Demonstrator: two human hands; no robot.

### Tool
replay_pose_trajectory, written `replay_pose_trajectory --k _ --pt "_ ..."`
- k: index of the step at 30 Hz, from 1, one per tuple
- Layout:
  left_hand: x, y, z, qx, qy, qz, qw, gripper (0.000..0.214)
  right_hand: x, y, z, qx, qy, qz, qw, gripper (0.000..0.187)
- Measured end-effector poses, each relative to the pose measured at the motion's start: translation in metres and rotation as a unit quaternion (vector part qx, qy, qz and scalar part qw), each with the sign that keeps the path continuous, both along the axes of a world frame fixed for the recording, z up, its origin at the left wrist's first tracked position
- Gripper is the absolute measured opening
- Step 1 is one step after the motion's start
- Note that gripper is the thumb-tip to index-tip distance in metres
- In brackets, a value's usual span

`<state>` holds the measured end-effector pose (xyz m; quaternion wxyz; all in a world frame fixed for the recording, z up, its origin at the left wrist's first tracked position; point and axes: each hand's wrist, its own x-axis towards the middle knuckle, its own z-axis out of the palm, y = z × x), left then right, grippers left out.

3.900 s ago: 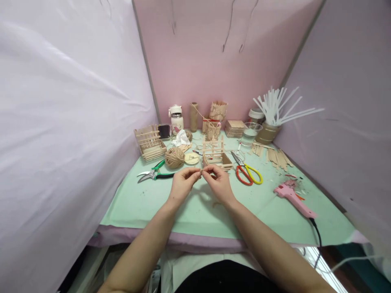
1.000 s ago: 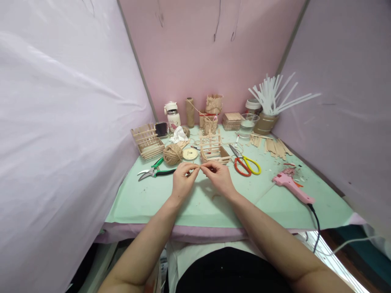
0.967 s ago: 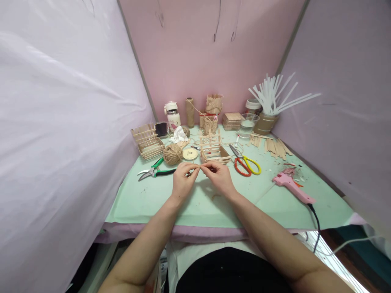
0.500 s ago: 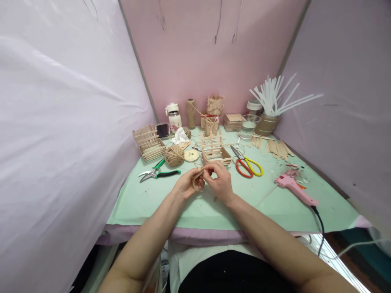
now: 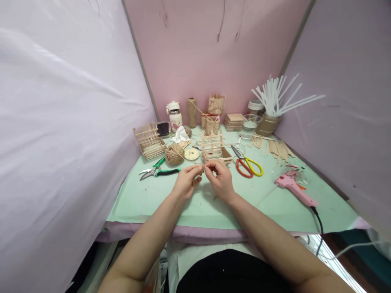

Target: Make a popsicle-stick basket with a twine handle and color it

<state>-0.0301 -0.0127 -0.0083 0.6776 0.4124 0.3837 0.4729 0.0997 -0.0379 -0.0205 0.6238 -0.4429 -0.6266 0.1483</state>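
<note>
Now left hand (image 5: 185,181) and right hand (image 5: 221,179) pinch twine (image 5: 198,164) (fingertips nearly touching), its earlier loop out of sight.

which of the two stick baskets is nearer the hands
The middle stick basket, just beyond the right hand and left of the scissors; the other basket sits farther left, beyond the pruning shears.

A single wide head-worn view, forward and down over the green tabletop (image 5: 137,205).
</note>
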Motion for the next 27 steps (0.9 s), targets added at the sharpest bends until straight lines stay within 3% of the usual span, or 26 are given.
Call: replay_pose_trajectory --k 2,4,7,10,15,17,23,27 --pt "0.000 0.002 -0.001 -0.102 -0.071 -0.065 0.990 0.022 -0.001 0.000 0.000 -0.019 0.047 0.018 0.999 0.010" --pt "-0.001 0.003 -0.002 -0.104 -0.073 -0.072 0.989 0.022 -0.001 0.001 0.000 -0.075 0.100 0.050 0.991 0.012" --pt "-0.004 0.003 -0.003 0.034 0.032 0.004 0.999 0.022 0.000 0.003 0.001 -0.154 0.145 0.081 0.974 0.017" --pt "-0.005 0.001 -0.004 0.157 0.142 0.050 0.976 0.019 0.002 0.004 0.001 -0.183 0.158 0.080 0.967 0.019" --pt "-0.005 -0.002 -0.007 0.270 0.218 0.075 0.935 0.015 0.002 0.006 0.000 -0.197 0.171 0.073 0.963 0.020" --pt "-0.005 -0.001 -0.009 0.269 0.223 0.073 0.934 0.015 0.002 0.006 -0.001 -0.198 0.173 0.064 0.963 0.020" --pt "-0.006 0.005 -0.010 0.151 0.173 0.017 0.973 0.021 0.002 0.006 -0.002 -0.210 0.156 0.074 0.962 0.020" --pt "-0.007 0.004 -0.009 0.204 0.211 0.057 0.954 0.017 0.004 0.007 -0.001 -0.212 0.149 0.090 0.962 0.017"
